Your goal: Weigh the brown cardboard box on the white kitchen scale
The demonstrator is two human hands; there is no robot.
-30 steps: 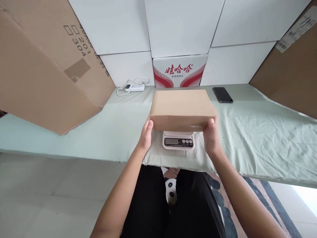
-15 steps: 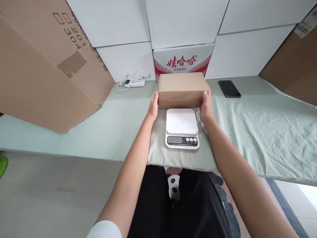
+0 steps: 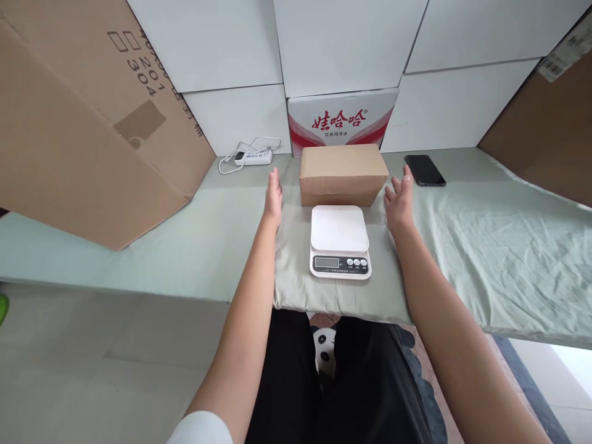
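A closed brown cardboard box (image 3: 343, 176) rests on the cloth-covered table, just behind a white kitchen scale (image 3: 340, 242). The scale's platform is bare, and its display and buttons face me. To the left of the box, apart from it, is my left hand (image 3: 274, 196), fingers stretched out and holding nothing. My right hand (image 3: 399, 200) is off the box's right side, its fingers spread and nothing in them.
A black phone (image 3: 425, 170) lies beyond my right hand. At the back left is a white power strip (image 3: 253, 158) with its cord. Large cartons stand at left (image 3: 106, 123) and right (image 3: 546, 129). A red-and-white printed box (image 3: 342, 114) stands behind, among white panels.
Both hands have let go of the cardboard box and moved outward from its sides. The box stays behind the scale.
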